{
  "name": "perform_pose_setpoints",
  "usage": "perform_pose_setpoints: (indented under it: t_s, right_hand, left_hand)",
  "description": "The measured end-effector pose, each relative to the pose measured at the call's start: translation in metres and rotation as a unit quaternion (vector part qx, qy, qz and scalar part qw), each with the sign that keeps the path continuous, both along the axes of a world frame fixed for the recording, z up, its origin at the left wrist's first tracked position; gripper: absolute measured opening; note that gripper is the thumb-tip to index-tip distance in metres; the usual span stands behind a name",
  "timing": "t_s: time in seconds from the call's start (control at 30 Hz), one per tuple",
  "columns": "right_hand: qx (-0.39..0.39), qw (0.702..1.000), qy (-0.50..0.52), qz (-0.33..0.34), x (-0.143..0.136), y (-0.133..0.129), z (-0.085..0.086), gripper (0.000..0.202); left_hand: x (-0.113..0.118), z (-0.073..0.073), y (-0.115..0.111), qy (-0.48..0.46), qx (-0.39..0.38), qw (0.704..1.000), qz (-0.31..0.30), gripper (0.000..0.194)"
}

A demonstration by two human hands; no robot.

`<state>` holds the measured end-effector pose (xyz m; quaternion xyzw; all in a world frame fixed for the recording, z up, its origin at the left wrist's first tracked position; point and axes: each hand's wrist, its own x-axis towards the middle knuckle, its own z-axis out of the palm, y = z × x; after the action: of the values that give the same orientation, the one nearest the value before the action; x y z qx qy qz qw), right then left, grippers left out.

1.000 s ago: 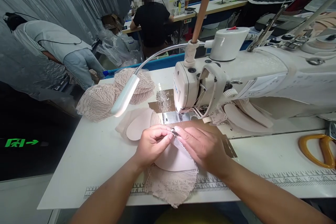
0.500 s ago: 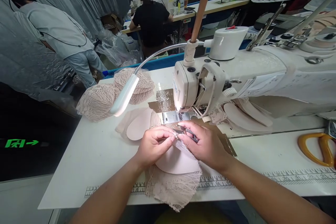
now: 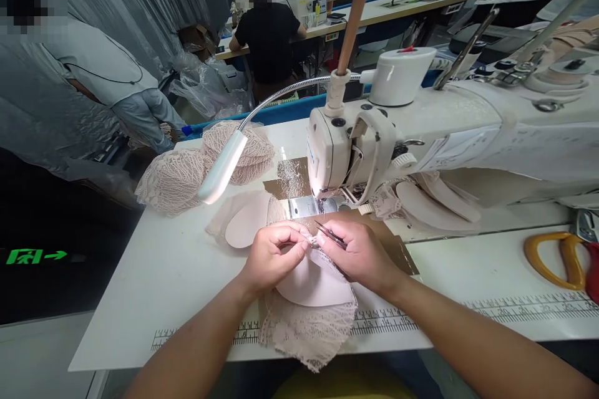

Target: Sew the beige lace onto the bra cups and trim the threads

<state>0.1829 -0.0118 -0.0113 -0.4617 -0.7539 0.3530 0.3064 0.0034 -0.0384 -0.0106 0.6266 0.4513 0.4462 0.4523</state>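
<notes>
Left hand (image 3: 276, 259), centre of frame: thumb and fingers closed in a pinch on the upper edge of the fabric piece (image 3: 313, 283). Right hand (image 3: 358, 255), just right of it: fingers curled round a slim dark tool (image 3: 332, 235). Whether its fingertips also nip the cloth, cannot tell.

Bench (image 3: 140, 305): white, spanning the lower half of the frame; carries the items noted below.

Sewing machine (image 3: 421, 115): upper right, needle end just beyond the hands. Work is held short of it, presumably to give the fingers room.

Lace stacks (image 3: 171, 181): left of centre, set back, likely to be out of the hands' way.

Fabric piece: lower centre, smooth pale panel uppermost, lace end trailing across the near bench edge. Gathering its upper edge between both hands probably steadies it.

Second piece (image 3: 246, 227): lying left of the needle area, near the left hand.

Lamp head (image 3: 223, 168): tilted on a bent neck left of the needle, apparently to light the fingertips.

Tool: tip toward upper left, above the pinched edge; hold seems chosen to leave the thumb usable.
</notes>
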Motion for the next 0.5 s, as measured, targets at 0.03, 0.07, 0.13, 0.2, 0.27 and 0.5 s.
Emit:
perform_pose_setpoints:
  t_s: [0.03, 0.07, 0.13, 0.2, 0.27, 0.5]
  right_hand:
    - [0.000, 1.000, 0.004, 0.001, 0.000, 0.000, 0.000, 0.034]
    - [-0.001, 1.000, 0.007, 0.003, 0.000, 0.000, 0.000, 0.034]
    - [-0.005, 1.000, 0.015, 0.006, 0.000, 0.000, 0.001, 0.034]
    - [-0.009, 1.000, 0.020, 0.005, -0.001, 0.000, 0.002, 0.034]
    - [-0.004, 1.000, 0.016, 0.001, -0.001, 0.001, 0.003, 0.034]
    - [0.072, 0.997, 0.021, 0.029, 0.012, 0.002, -0.002, 0.027]
  left_hand:
    - [0.000, 0.000, 0.000, -0.002, -0.001, 1.000, 0.001, 0.012]
    - [0.000, 0.000, -0.001, -0.005, -0.004, 1.000, 0.000, 0.012]
    - [0.000, 0.000, -0.001, -0.017, -0.016, 1.000, -0.004, 0.012]
    - [-0.001, 0.000, -0.002, -0.038, -0.035, 0.999, -0.016, 0.014]
    - [-0.001, 0.001, 0.000, -0.055, -0.056, 0.997, -0.028, 0.015]
    - [-0.007, 0.003, 0.004, -0.037, -0.072, 0.997, 0.019, 0.015]
